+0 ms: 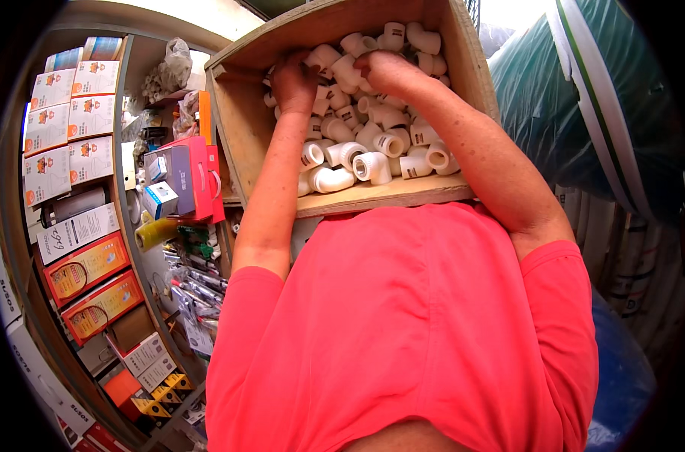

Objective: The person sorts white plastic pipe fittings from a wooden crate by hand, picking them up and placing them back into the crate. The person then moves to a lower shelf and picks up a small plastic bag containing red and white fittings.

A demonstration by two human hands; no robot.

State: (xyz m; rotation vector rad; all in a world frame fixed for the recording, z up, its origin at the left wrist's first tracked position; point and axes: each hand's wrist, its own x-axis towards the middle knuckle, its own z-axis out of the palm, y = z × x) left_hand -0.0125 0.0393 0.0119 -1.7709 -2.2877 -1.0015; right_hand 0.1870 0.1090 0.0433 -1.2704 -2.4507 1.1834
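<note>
A wooden box (246, 133) full of white plastic pipe elbow fittings (338, 130) lies before me at the top of the view. My left hand (293, 82) reaches into the pile at the box's left side, its fingertips partly hidden among the fittings. To the right of it, my right hand (388, 70) is bent over the pile near the far side, its fingers touching a white fitting (346, 70). Whether either hand grips a fitting does not show. Near the front edge one elbow with a metal-threaded insert (370, 167) lies among the plain ones.
Shelves on the left hold white bulb boxes (92, 116), orange boxes (87, 263) and a red carton (207, 181). Packaged goods (198, 288) stand beside the box. Large green plastic-wrapped rolls (568, 113) and white pipes (619, 254) stand at the right.
</note>
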